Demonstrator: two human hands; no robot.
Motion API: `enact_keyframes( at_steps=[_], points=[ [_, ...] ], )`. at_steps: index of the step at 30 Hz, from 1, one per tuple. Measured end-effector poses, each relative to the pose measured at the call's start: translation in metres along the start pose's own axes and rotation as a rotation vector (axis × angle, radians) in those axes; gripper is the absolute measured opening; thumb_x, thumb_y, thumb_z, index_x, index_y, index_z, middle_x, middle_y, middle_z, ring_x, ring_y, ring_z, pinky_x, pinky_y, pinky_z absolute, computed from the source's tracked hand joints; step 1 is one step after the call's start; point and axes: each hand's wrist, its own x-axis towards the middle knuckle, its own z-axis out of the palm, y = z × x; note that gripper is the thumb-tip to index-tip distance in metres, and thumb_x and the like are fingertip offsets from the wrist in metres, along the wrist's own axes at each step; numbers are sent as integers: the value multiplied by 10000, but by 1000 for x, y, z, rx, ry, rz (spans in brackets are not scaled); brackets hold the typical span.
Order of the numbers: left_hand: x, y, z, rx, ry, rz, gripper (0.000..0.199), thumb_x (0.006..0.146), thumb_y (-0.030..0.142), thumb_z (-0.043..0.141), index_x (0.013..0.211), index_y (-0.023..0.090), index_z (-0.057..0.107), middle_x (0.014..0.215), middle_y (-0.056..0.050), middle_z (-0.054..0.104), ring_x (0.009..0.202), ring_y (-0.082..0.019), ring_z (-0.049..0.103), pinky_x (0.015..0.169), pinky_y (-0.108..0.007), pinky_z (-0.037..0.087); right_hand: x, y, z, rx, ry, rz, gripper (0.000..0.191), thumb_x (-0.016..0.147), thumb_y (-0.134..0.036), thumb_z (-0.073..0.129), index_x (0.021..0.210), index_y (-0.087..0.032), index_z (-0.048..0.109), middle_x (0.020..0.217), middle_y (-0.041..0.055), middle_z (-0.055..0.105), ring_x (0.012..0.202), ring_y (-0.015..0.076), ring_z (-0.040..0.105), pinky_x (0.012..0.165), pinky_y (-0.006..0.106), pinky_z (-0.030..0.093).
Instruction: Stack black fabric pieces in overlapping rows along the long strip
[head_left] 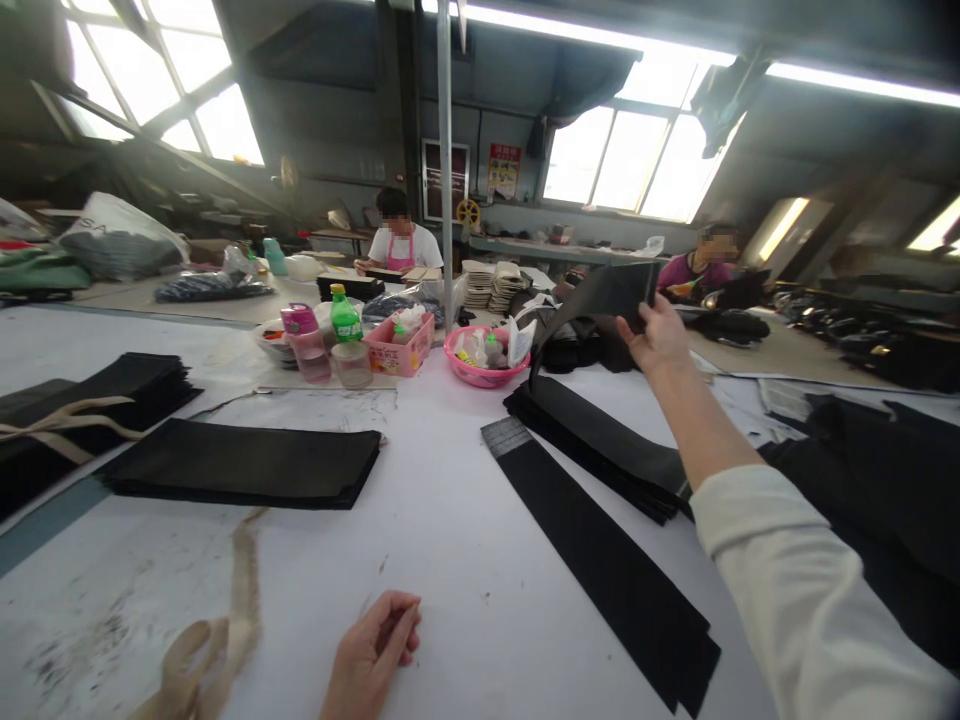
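Observation:
My right hand (660, 338) is raised at the right, fingers closed on the end of a black fabric strip (592, 300). The strip bends down towards a stack of black strips (600, 430) beneath it. Beside that stack, flat on the table, lie more long black strips (600, 560) with a greyish patch at the far end. Low in the view, my left hand (375, 650) hovers over or rests on the white table, which I cannot tell. Its fingers are curled, thumb against forefinger, with nothing visible in them.
A neat black stack (247, 462) lies left, near a tied black bundle (97, 400) and a loose beige strap (244, 590). Behind stand a green bottle (346, 318), a pink basket (487, 375) and a metal pole (445, 180). Two people sit at far tables. Black material (877, 500) covers the right.

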Motion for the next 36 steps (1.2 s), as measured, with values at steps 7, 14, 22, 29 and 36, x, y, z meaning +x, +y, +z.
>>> enact_keyframes(
  at_steps=[7,14,22,29,36],
  points=[
    [-1,-5,2,-7,-7,-19,332,818,525,562,845,199,614,649,9,618,566,-138,587,541,-233,497,-37,63,-104,37,356,52,239,762,-22,457,852,-230,535,984,-22,599,764,103,607,687,310,612],
    [0,-9,-1,23,-47,-5,256,844,455,555,869,208,618,659,16,616,577,-132,591,551,-224,500,-97,140,-175,-39,432,279,221,694,41,485,717,-179,493,832,-29,583,692,116,607,691,400,624],
    [-2,-5,0,44,-39,19,236,857,431,543,864,206,612,658,19,615,575,-128,593,550,-220,498,-91,138,-196,-110,345,389,281,675,88,482,726,-179,550,787,19,635,659,163,659,636,299,630],
    [-1,-4,-1,21,-44,36,225,867,416,537,872,201,599,693,11,619,587,-124,595,548,-217,493,-98,131,-204,-205,281,426,287,693,94,482,745,-181,545,850,32,631,602,150,661,618,299,624],
    [-4,-5,0,-12,-52,48,233,877,411,516,870,188,581,711,5,602,595,-121,578,547,-223,486,-108,126,-202,-410,334,451,328,816,-120,623,1097,-189,469,790,72,585,437,161,619,430,247,523]
  ],
)
